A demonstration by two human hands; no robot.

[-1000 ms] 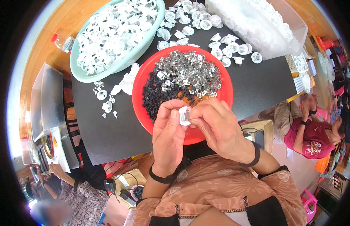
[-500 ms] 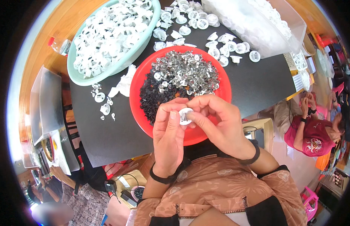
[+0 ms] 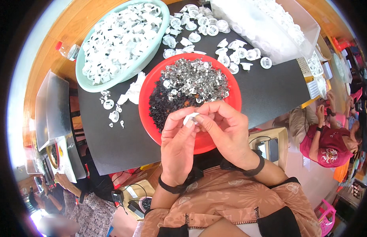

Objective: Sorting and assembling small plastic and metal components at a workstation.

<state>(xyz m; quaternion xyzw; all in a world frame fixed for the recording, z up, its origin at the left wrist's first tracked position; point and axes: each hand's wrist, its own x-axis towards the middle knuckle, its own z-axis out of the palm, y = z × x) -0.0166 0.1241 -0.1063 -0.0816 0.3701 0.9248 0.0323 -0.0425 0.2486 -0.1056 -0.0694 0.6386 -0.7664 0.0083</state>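
Observation:
Between my two hands is a small round white plastic part (image 3: 190, 118), held above the near edge of a red bowl (image 3: 235, 94). My left hand (image 3: 178, 144) pinches it from the left with thumb and fingers. My right hand (image 3: 227, 130) is closed on its right side, thumb pressed against the part; the fingertips hide some of it. Inside the bowl, small shiny metal clips (image 3: 195, 77) lie toward the back right and small black pieces (image 3: 161, 103) toward the left.
A pale green basin (image 3: 81, 75) heaped with white parts stands back left. Loose white parts (image 3: 212, 30) lie behind the bowl, beside a large clear bag (image 3: 262, 35). White scraps (image 3: 134, 89) rest on the dark table (image 3: 116, 142). At the right sits a person in a red shirt (image 3: 329, 144).
The white part has tilted, so its face shows less than before. My right thumb has shifted on it, and both hands stay over the bowl. The view has shifted slightly.

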